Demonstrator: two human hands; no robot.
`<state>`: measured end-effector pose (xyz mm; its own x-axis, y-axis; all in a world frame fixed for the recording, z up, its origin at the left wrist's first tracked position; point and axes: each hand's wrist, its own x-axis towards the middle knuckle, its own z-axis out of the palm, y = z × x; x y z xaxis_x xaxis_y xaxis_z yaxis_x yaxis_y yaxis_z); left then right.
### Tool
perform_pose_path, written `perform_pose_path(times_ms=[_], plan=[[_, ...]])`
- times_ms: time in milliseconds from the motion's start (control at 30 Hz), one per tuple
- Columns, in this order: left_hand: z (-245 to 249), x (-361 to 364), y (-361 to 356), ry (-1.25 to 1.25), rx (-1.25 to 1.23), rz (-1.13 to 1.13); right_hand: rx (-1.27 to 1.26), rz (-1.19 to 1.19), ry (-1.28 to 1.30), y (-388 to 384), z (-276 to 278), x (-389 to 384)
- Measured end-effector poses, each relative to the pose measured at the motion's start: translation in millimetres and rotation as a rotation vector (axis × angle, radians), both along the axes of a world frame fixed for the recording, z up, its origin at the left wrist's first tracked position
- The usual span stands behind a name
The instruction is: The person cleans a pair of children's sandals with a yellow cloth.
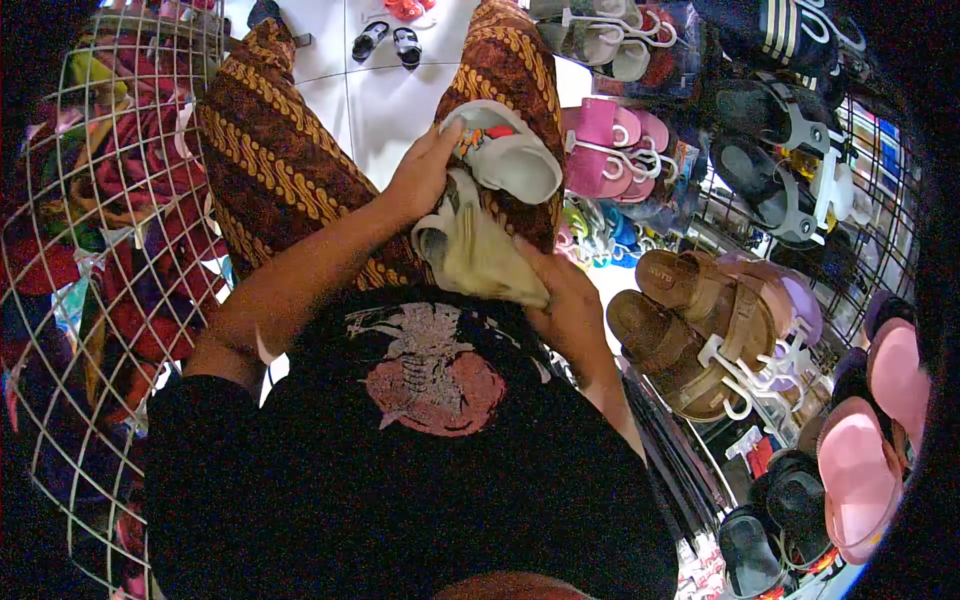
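My left hand (425, 170) grips a small white sandal (510, 150) with a coloured patch on its strap, held over my right thigh. My right hand (565, 300) holds a pale yellowish cloth (480, 255) bunched just below the sandal, against my lap. A strap of white plastic hangs between the sandal and the cloth. I wear a black shirt with a pink print and brown patterned batik trousers (270, 150).
A white wire basket (90, 250) full of colourful footwear stands at my left. At my right a rack carries brown sandals (700, 330), pink slippers (870, 440), black sandals (770, 170) and others on white hangers. White floor tiles with loose sandals (390, 45) lie ahead.
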<state>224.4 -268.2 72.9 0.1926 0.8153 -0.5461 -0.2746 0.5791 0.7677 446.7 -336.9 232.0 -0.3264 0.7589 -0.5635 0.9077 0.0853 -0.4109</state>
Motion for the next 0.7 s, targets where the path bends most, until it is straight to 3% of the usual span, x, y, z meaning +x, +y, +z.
perform_pose_path(times_ms=[67,100,200,267,400,567,700], plan=[[18.0,0.0,2.5,0.047,0.024,-0.008,-0.106,0.013,0.068,-8.1,5.3,10.9],[25.8,-0.1,4.4,0.068,0.036,-0.014,-0.028,0.033,0.109,-10.1,5.7,11.7],[31.3,0.8,5.6,0.133,0.083,-0.085,-0.002,-0.027,-0.116,-5.2,7.2,-2.7],[39.7,1.6,5.2,0.069,0.097,-0.096,0.058,-0.158,-0.107,-2.8,-3.5,-12.9],[43.4,-5.0,8.2,0.246,0.163,-0.117,0.138,-0.255,0.076,-12.6,-15.1,-4.1],[59.9,-5.6,7.9,0.146,0.083,-0.038,0.294,-0.343,0.123,-19.1,-3.3,9.3],[55.5,1.3,0.6,0.199,0.233,-0.011,0.073,-0.527,-0.138,-3.4,13.8,3.7]])
